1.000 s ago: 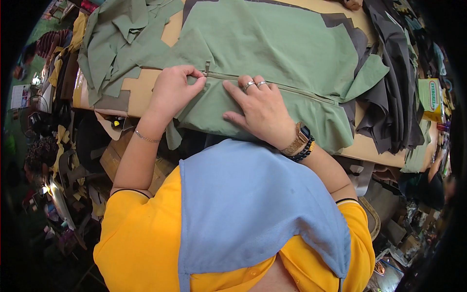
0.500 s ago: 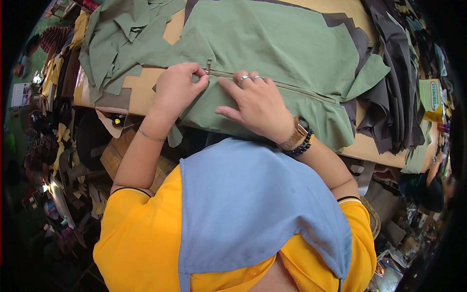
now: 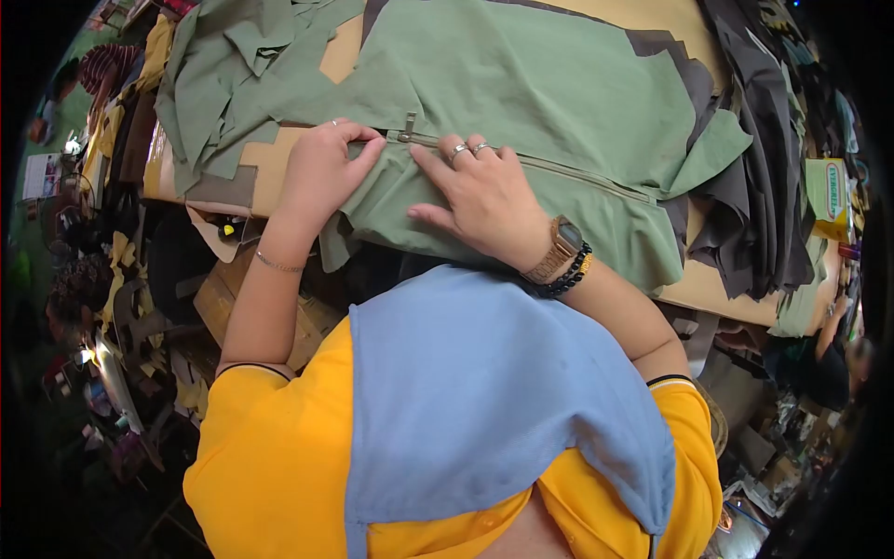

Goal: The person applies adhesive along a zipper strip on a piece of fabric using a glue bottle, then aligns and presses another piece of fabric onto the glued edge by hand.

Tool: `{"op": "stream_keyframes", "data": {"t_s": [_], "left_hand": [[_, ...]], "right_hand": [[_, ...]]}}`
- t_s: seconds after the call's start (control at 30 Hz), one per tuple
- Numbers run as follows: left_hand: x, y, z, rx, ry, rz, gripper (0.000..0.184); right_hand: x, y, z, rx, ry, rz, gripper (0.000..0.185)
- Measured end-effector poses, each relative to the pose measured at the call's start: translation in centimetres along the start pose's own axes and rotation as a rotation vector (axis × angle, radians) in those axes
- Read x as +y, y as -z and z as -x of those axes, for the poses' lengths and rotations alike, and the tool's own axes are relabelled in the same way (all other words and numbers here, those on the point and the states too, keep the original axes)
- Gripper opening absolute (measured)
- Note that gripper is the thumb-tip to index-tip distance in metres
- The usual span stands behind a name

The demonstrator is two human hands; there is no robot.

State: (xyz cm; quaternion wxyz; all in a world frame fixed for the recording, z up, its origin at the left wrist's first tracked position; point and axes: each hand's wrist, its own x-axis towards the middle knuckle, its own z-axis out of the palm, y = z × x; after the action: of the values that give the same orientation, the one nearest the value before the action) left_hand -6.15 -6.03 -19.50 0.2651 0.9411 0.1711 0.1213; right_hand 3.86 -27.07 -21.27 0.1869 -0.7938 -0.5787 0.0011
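Observation:
A green cloth piece (image 3: 549,84) lies spread before me, with a zipper (image 3: 577,179) running across its lower part. The zipper pull (image 3: 408,128) is near the zipper's left end and points away from me. My left hand (image 3: 326,168) is closed, thumb and forefinger pinched at the zipper's left end, just left of the pull; the exact grip is partly hidden by the fingers. With fingers stretched out, my right hand (image 3: 489,200) lies on the cloth along the zipper, its forefinger close to the pull. Rings and a wristwatch are on that side.
More green cloth pieces (image 3: 223,84) are heaped at the left. Dark grey cloth (image 3: 745,186) hangs over the right side of the tan board (image 3: 712,287). Beyond it stands a yellow-green box (image 3: 826,197). A person in a striped top (image 3: 107,70) is at far left.
My left hand has moved slightly left and toward me, away from the zipper pull, its pinch still closed. My right hand stays almost in place, and the pull now shows clear of the left fingers.

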Motion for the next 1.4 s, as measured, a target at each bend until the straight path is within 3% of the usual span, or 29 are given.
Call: {"op": "stream_keyframes", "data": {"t_s": [0.2, 0.33, 0.4, 0.43, 0.63, 0.83, 1.0, 1.1, 1.17, 1.27, 1.33, 1.4], "left_hand": [[-0.1, 0.1, -0.6, -0.068, 0.052, -0.060, 0.015], [0.6, 0.8, -1.2, 0.017, -0.216, -0.290, 0.012], [-0.5, 0.8, -1.8, -0.037, -0.321, -0.265, 0.011], [-0.9, 0.9, -2.0, -0.064, -0.310, -0.262, 0.012], [-2.3, 0.6, -2.8, -0.164, -0.214, -0.131, 0.016], [-2.2, 0.7, -2.7, -0.196, -0.139, -0.066, 0.017], [-1.1, 1.0, -2.7, -0.198, -0.155, -0.151, 0.016], [1.0, 1.2, -2.9, -0.079, -0.357, -0.440, 0.016], [3.0, -1.5, -3.3, 0.050, -0.480, -0.241, 0.017], [5.6, -6.2, -2.4, -0.039, -0.589, -0.250, 0.046], [5.2, -9.0, -2.0, 0.041, -0.551, -0.127, 0.037], [4.7, -9.2, -2.1, 0.036, -0.542, -0.121, 0.032]], "right_hand": [[0.0, 0.1, 0.0, -0.003, -0.001, -0.001, 0.064], [0.0, 0.7, -0.5, -0.105, -0.036, -0.033, 0.067], [0.1, -0.2, -0.8, 0.030, 0.057, 0.024, 0.074], [0.2, -0.8, -0.9, 0.098, 0.101, 0.055, 0.077], [1.1, -1.8, 0.8, 0.013, 0.077, -0.040, 0.091], [4.6, 2.1, 7.5, -0.068, -0.126, 0.018, 0.092], [7.6, 6.0, 15.0, -0.095, -0.511, 0.180, 0.093], [7.6, 6.0, 15.9, -0.079, -0.566, 0.216, 0.093], [7.4, 5.5, 15.8, -0.051, -0.580, 0.219, 0.092], [7.2, 6.0, 15.0, -0.059, -0.595, 0.180, 0.089], [7.8, 6.5, 15.1, -0.046, -0.604, 0.065, 0.086], [7.8, 7.3, 15.0, 0.124, -0.541, -0.016, 0.081]]}}
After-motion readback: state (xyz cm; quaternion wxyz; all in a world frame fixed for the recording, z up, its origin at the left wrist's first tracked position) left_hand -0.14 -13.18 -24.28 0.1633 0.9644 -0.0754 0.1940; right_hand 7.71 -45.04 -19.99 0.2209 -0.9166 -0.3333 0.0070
